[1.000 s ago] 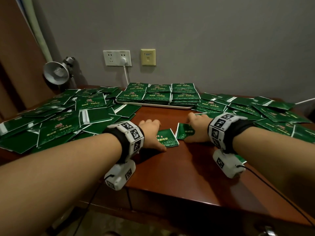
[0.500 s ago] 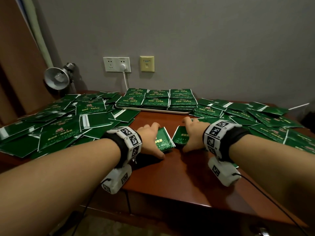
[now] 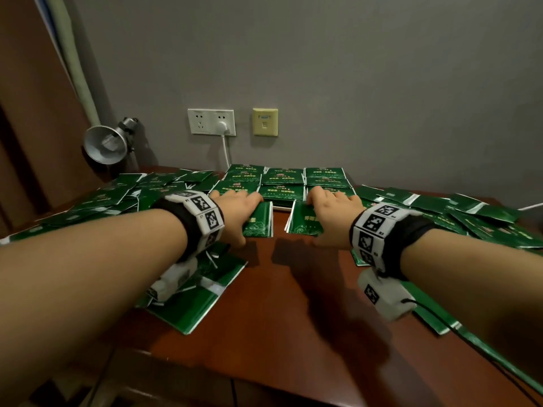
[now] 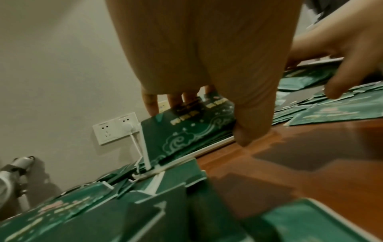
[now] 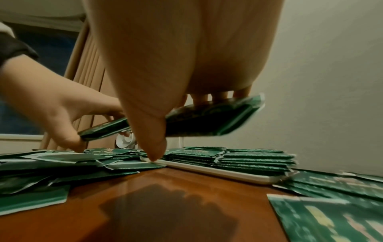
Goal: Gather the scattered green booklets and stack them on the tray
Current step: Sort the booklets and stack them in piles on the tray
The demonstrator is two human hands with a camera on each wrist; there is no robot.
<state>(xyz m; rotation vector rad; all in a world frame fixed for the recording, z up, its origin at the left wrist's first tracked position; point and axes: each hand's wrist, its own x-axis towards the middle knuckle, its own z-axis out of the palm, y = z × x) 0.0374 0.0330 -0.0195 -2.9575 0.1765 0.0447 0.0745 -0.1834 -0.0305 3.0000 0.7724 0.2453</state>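
Note:
My left hand (image 3: 239,214) grips one green booklet (image 3: 260,223), fingers on top and thumb underneath, lifted just off the wooden table. My right hand (image 3: 327,217) grips a second green booklet (image 3: 302,221) the same way. Both hover at the near rim of the white tray (image 3: 279,207), which holds several neat stacks of booklets (image 3: 282,183). In the left wrist view the held booklet (image 4: 186,131) tilts above the tray rim (image 4: 207,149). The right wrist view shows my booklet (image 5: 217,121) above the tray (image 5: 228,173).
Loose booklets cover the table on the left (image 3: 97,201) and right (image 3: 470,212), and some lie under my left forearm (image 3: 202,295). Bare wood (image 3: 293,289) shows in the middle. A clamp lamp (image 3: 105,145) and a wall socket with a plugged cord (image 3: 212,121) are behind.
Both hands picked their booklets up off the table and carried them forward to the tray's near edge.

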